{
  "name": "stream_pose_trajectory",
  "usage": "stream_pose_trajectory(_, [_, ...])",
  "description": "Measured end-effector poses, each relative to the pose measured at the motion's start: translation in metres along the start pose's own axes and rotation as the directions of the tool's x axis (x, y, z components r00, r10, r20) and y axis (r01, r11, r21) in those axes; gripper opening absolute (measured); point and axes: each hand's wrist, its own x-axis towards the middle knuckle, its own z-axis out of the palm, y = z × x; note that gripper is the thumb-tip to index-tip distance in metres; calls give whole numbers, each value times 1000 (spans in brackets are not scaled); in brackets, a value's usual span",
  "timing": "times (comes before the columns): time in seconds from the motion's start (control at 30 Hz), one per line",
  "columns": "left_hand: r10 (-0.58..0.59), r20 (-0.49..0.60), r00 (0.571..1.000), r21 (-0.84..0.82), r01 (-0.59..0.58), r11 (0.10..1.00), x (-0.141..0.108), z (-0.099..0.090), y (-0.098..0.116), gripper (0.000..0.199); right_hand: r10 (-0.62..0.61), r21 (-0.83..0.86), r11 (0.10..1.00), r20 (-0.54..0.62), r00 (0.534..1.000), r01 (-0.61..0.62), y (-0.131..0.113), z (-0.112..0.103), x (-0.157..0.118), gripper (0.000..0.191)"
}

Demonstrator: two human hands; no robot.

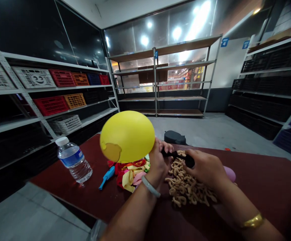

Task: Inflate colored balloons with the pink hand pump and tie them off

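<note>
A blown-up yellow balloon [130, 135] stands out to the left of my left hand [160, 157], which wears a pale bangle. The fingers of that hand are wrapped round the front end of a black hand pump [173, 154], where the balloon's neck is hidden. My right hand [202, 164], with a gold bracelet at the wrist, grips the pump's rear end. Below both hands lies a heap of tan, curled pieces [185, 187]. Limp balloons [132, 175] in several colours are piled under the yellow one, with a blue limp balloon [107, 177] at their left.
A water bottle [74, 160] with a white cap stands on the dark red table [258, 187] at left. Something pink and rounded [229, 174] shows behind my right wrist. A dark object [175, 137] is beyond the far edge. Shelves [180, 98] with crates [52, 105] line the room.
</note>
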Motion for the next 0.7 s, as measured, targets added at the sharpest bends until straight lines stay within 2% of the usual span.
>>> stream_pose_trajectory(0.1, [94,-46,995,12,-94,996,12,-5,20,49,6,-42,999,-1,1000,-6,19,0,1,33])
stream_pose_trajectory(0.23, [87,-69,994,-9,-87,996,21,-13,26,48,74,-142,987,-1,997,-73,34,0,-1,34])
stream_pose_trajectory(0.33, [45,-77,996,-37,-48,998,22,-17,17,46,76,-175,982,7,997,-74,31,3,-3,31])
stream_pose_trajectory(0.5, [-74,-68,995,-75,69,995,13,-16,-8,47,46,-180,983,1,999,-45,8,4,-2,28])
stream_pose_trajectory(0.7, [-151,42,988,13,150,989,-13,-7,-35,47,57,-104,993,18,998,-55,-13,0,-2,22])
